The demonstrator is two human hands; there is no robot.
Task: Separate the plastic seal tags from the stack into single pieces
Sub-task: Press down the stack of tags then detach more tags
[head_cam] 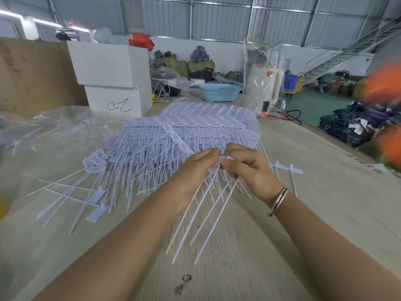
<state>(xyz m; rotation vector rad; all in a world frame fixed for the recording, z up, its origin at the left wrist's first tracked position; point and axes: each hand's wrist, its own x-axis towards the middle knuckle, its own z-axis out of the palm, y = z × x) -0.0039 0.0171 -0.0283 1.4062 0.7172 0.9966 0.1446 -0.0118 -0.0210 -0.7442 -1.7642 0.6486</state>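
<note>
A big stack of white plastic seal tags [195, 127], joined in comb-like strips, lies on the wooden table [325, 203]. In front of it my left hand [195, 168] and my right hand [249, 168] meet. Both pinch the head end of one strip of tags [221, 164], whose several long tails [206, 213] hang down toward me. Loose single tags [95, 164] lie spread at the left of the stack. A short piece of joined tags [286, 168] lies on the table to the right of my right hand.
Clear plastic bags [43, 127] lie at the table's left. Two white boxes [112, 83] stand behind the stack, a blue basket [219, 92] and a wrapped white cylinder [262, 88] further back. A blurred orange shape [384, 88] is at the right edge.
</note>
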